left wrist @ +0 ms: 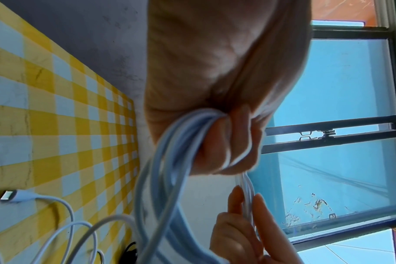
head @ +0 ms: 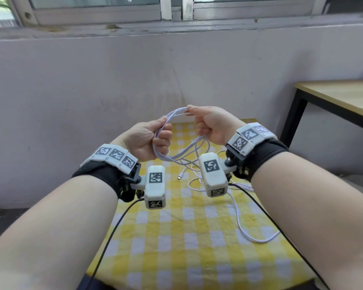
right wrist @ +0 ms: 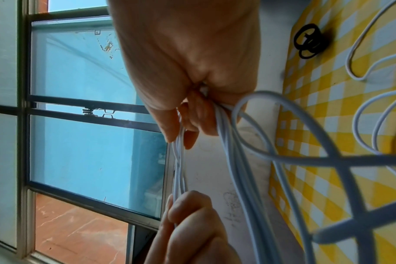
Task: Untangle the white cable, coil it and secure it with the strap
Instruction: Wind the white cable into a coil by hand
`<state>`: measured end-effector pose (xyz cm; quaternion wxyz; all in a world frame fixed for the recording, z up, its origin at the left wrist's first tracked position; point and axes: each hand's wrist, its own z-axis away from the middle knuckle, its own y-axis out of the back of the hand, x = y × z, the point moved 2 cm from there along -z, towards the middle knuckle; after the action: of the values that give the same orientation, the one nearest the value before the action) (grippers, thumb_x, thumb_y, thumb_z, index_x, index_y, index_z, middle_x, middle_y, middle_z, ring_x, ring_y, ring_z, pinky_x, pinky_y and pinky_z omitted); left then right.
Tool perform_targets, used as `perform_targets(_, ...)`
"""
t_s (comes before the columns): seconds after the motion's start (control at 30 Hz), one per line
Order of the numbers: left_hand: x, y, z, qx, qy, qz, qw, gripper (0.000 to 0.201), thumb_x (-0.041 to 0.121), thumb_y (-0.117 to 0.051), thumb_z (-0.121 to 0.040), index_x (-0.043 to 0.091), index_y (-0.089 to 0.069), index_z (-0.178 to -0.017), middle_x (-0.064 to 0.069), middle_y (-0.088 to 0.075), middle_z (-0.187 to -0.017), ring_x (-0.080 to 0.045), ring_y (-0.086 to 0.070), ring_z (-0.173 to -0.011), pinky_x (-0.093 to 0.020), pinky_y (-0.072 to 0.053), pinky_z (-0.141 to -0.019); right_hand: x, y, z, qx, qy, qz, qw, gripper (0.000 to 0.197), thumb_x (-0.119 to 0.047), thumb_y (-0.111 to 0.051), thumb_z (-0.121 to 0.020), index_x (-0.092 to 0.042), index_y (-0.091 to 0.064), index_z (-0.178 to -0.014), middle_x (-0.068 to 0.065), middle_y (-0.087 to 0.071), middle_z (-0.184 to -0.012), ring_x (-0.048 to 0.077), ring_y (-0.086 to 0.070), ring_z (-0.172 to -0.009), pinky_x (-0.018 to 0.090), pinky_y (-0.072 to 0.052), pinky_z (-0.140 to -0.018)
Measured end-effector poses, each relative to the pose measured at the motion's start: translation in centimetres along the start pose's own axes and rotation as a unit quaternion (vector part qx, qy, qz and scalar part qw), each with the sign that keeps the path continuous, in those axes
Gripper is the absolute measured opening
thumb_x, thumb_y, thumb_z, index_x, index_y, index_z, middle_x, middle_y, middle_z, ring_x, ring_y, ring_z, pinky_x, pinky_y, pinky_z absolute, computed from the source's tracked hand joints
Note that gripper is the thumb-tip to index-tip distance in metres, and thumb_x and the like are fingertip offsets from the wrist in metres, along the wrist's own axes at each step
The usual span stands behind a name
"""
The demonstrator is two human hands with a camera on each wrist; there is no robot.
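- Coiling is the step in hand: you hold several loops of the cable (head: 177, 130) in the air above the table (head: 197, 237).
- Your left hand (head: 149, 141) has its fingers curled round the left side of the loops.
- Your right hand (head: 212, 124) pinches the far strands between thumb and fingertips, and more strands run under its palm.
- Part of the cable lies loose on the cloth near your right wrist; one plug (head: 179, 177) rests there, free.
- Next, I judge, you need to draw that slack up into further loops, keeping the left hand closed so the loops do not spring apart.
- A black strap (right wrist: 309, 41), likely the tie, lies at the table's far edge, untouched; it comes last.
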<state>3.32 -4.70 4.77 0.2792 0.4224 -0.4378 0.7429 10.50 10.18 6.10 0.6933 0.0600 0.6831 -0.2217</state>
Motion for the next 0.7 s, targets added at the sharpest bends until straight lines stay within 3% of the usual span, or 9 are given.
perform_targets(0.13,0.1,0.2,0.8,0.028,-0.030,-0.011,0.999,0.039,0.044,-0.030,-0.099,0.021,-0.040,-0.069,0.010,-0.027,-0.039,-0.004,-0.017,-0.030,-0.016,-0.022,-0.035,0.0,-0.6,0.7,-0.025,0.033,-0.011,0.999,0.014,-0.011,-0.051,-0.096,-0.003,-0.060,-0.088,-0.002,-0.040,-0.056,0.008,-0.038,-0.044,0.018,-0.041,-0.045)
perform_targets(0.2,0.2,0.3,1.0,0.045,-0.055,-0.002,0.997,0.041,0.045,-0.028,-0.099,0.021,-0.037,-0.067,0.010,-0.025,-0.038,-0.004,-0.018,-0.028,-0.016,-0.020,-0.034,0.1,-0.5,1.2,-0.052,0.003,0.016,0.999,0.009,-0.015,-0.054,-0.095,-0.007,-0.058,-0.097,0.005,-0.053,-0.072,0.015,-0.054,-0.059,0.026,-0.052,-0.056)
perform_targets(0.33,0.5,0.8,1.4,0.070,-0.098,0.036,0.992,0.043,0.044,-0.027,-0.100,0.021,-0.035,-0.065,0.009,-0.024,-0.036,-0.003,-0.022,-0.026,-0.016,-0.020,-0.033,0.9,-0.2,2.1,-0.129,-0.108,0.173,0.971,0.027,-0.041,-0.060,-0.088,-0.019,-0.056,-0.104,0.006,-0.066,-0.097,0.025,-0.064,-0.085,0.039,-0.050,-0.086)
perform_targets(0.4,0.5,1.1,1.6,0.080,-0.114,0.053,0.989,0.043,0.044,-0.027,-0.100,0.021,-0.034,-0.064,0.009,-0.024,-0.036,-0.003,-0.022,-0.026,-0.016,-0.019,-0.034,1.3,-0.1,2.5,-0.152,-0.127,0.230,0.953,0.026,-0.039,-0.060,-0.089,-0.019,-0.057,-0.106,0.008,-0.068,-0.102,0.027,-0.066,-0.087,0.042,-0.049,-0.093)
perform_targets(0.5,0.6,1.4,1.6,0.099,-0.134,0.084,0.982,0.043,0.043,-0.028,-0.100,0.021,-0.034,-0.063,0.009,-0.023,-0.037,-0.004,-0.021,-0.026,-0.016,-0.018,-0.035,1.6,0.4,2.6,-0.135,-0.139,0.257,0.947,0.021,-0.019,-0.060,-0.092,-0.014,-0.059,-0.112,0.007,-0.072,-0.087,0.017,-0.067,-0.064,0.031,-0.058,-0.071)
perform_targets(0.6,0.7,1.4,1.6,0.111,-0.147,0.103,0.977,0.044,0.044,-0.029,-0.100,0.021,-0.035,-0.062,0.009,-0.023,-0.037,-0.005,-0.021,-0.026,-0.016,-0.019,-0.034,1.5,0.9,2.8,-0.131,-0.147,0.305,0.932,0.019,-0.011,-0.054,-0.094,-0.013,-0.065,-0.111,0.001,-0.066,-0.071,0.006,-0.051,-0.044,0.015,-0.045,-0.047)
perform_targets(0.67,0.7,1.3,1.5,0.118,-0.153,0.105,0.975,0.045,0.045,-0.029,-0.100,0.021,-0.036,-0.063,0.009,-0.023,-0.037,-0.005,-0.020,-0.027,-0.016,-0.020,-0.034,1.5,1.5,2.9,-0.121,-0.141,0.329,0.926,0.017,-0.010,-0.053,-0.094,-0.013,-0.069,-0.102,0.000,-0.057,-0.069,0.005,-0.041,-0.042,0.013,-0.036,-0.044)
perform_targets(0.7,0.6,1.2,1.5,0.123,-0.156,0.105,0.974,0.045,0.045,-0.029,-0.100,0.021,-0.036,-0.063,0.009,-0.023,-0.038,-0.005,-0.020,-0.027,-0.016,-0.019,-0.034,1.4,1.9,2.8,-0.112,-0.138,0.331,0.927,0.016,-0.010,-0.054,-0.094,-0.013,-0.069,-0.097,0.000,-0.055,-0.068,0.006,-0.042,-0.045,0.014,-0.039,-0.046)
